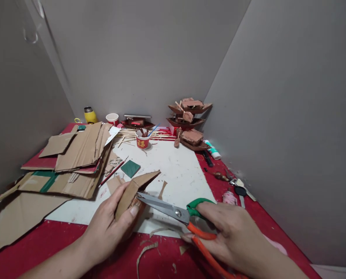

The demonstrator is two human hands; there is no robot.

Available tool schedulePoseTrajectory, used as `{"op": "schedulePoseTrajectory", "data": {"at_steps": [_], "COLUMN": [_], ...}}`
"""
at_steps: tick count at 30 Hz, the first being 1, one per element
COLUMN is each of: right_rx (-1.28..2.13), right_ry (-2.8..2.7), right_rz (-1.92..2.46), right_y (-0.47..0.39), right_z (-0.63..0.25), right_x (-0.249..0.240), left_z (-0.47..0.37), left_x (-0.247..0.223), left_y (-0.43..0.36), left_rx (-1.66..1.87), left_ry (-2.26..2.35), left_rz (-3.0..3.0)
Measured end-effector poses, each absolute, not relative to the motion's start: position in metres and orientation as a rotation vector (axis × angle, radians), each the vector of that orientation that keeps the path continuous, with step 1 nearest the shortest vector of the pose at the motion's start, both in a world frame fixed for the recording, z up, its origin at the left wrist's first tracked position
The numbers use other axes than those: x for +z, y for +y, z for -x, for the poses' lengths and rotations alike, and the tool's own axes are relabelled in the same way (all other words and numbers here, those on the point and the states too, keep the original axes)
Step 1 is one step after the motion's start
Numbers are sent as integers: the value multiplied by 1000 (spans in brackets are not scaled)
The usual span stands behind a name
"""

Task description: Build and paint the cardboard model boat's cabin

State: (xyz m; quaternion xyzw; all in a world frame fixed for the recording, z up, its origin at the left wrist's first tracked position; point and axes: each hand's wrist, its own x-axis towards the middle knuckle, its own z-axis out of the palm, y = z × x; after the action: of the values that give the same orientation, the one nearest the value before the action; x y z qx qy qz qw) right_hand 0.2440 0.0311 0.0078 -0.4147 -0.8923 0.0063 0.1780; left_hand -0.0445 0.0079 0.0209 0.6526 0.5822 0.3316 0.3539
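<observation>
I hold a piece of cardboard (132,192) in my left hand (109,228), fingers curled under it and the thumb pressed on its near face, so the hand is closed around it. The piece stands tilted over the white sheet (173,166) at the near middle of the red table (74,248), its pointed end aiming far and right.

My right hand (234,236) grips the scissors (173,211) by their handles, green loop on top and orange below, fingers wrapped through and around them. The blades look nearly closed, and their tip touches the near edge of the cardboard just beside my left thumb.

To cut well here, I judge that the thumb needs to sit clear of the blade line, since the tip is right next to it. I would open the blades wider and feed the cardboard deep toward the pivot, where thick board shears more cleanly than at the tip. I would turn the piece with the left hand rather than twist the scissors, and keep it taut so it does not fold between the blades.

Trimmed strips (145,252) lie on the red cloth near my wrists. To the left lies a stack of larger cardboard sheets (80,155); a small green square (130,168) sits on the white sheet just far of my piece. Farther off stand a red paper cup (142,139), a bundle of thin sticks (132,134) and stacked brown model boats (190,124). Keys (238,188) lie at the right edge.
</observation>
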Motion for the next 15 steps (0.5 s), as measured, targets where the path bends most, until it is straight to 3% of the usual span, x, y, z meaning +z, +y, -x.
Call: {"op": "schedulePoseTrajectory", "data": {"at_steps": [15], "right_rx": [-269], "right_ry": [-2498], "right_rz": [1028], "right_y": [33], "right_z": [-249], "right_x": [4], "left_z": [45], "left_x": [20], "left_y": [11], "left_rx": [805], "left_ry": [1467], "left_rz": [-1659]}}
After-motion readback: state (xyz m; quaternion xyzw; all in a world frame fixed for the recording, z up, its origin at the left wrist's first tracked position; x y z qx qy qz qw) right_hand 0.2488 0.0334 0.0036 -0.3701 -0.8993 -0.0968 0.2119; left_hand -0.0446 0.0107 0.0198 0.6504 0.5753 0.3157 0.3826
